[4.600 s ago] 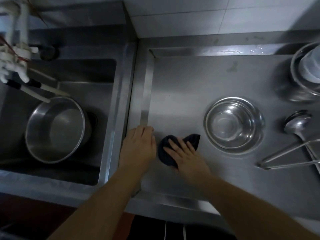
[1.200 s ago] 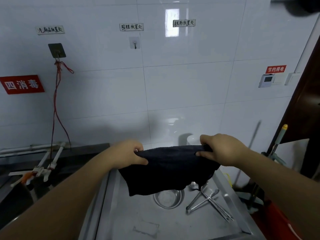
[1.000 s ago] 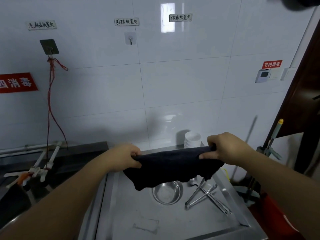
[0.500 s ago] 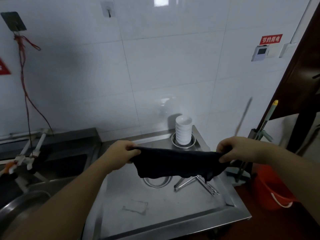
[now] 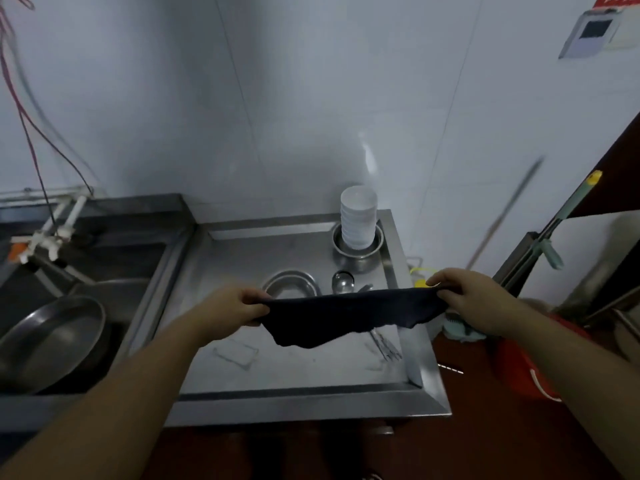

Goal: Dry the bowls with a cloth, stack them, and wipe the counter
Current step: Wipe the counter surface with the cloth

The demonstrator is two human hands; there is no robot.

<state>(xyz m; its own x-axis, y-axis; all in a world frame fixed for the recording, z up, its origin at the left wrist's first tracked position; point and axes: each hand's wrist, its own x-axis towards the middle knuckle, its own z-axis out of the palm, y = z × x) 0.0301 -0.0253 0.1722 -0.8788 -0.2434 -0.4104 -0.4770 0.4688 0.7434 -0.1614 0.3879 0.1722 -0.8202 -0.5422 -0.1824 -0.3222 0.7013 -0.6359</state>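
Head view: left hand (image 5: pixel 239 305) and right hand (image 5: pixel 460 292), arms outstretched, each pinch one end of dark cloth (image 5: pixel 346 317), fingers curled over its top edge; cloth hangs stretched, limp, above steel counter (image 5: pixel 294 372); one stack of white bowls (image 5: pixel 358 221) stands in steel bowl (image 5: pixel 356 249) at back right corner; second steel bowl (image 5: pixel 291 284) and ladle (image 5: pixel 343 282) behind cloth; one steel basin (image 5: pixel 48 337) in sink (image 5: pixel 104 271) at left.
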